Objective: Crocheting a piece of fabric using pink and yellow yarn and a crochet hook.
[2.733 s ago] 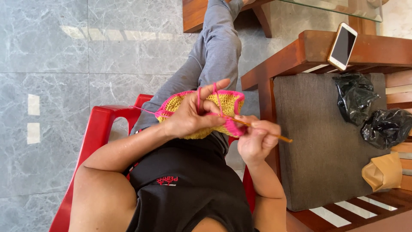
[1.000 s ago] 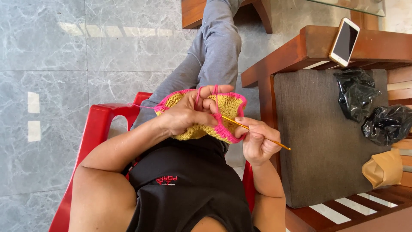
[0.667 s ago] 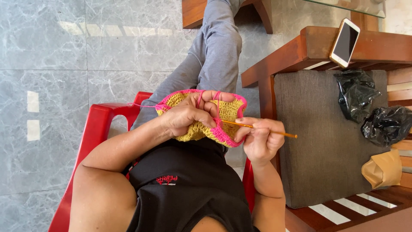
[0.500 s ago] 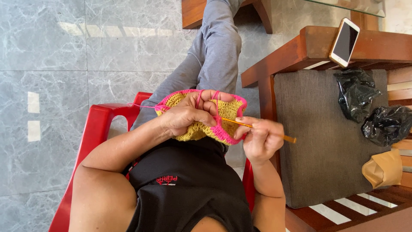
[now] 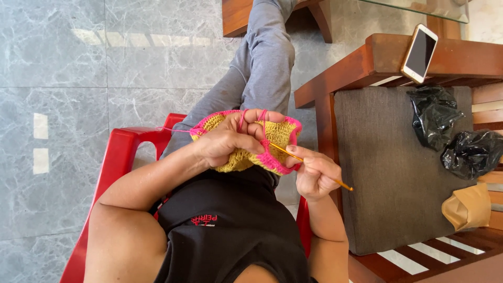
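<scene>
Near the middle of the frame the left hand lies over a yellow crochet piece with a pink border, its fingers curled and pinching the fabric, with pink yarn looped over 2 of them. A single strand of the same yarn runs off to the left toward the red plastic chair the person sits on. Just right of the piece, the right hand pinches a thin yellow crochet hook between thumb and fingers; the hook slants from lower right up to the pink edge, where its tip meets the stitches, though the tip itself is too small to make out. The piece rests above the person's lap, against a black shirt, with a leg in grey trousers stretching toward the top of the frame. On the right stands a wooden seat with a dark grey cushion. A phone lies on its arm at the upper right, 2 crumpled black plastic bags sit on the cushion's right side, and a brown paper bag lies below them. The floor is grey marble tile.
</scene>
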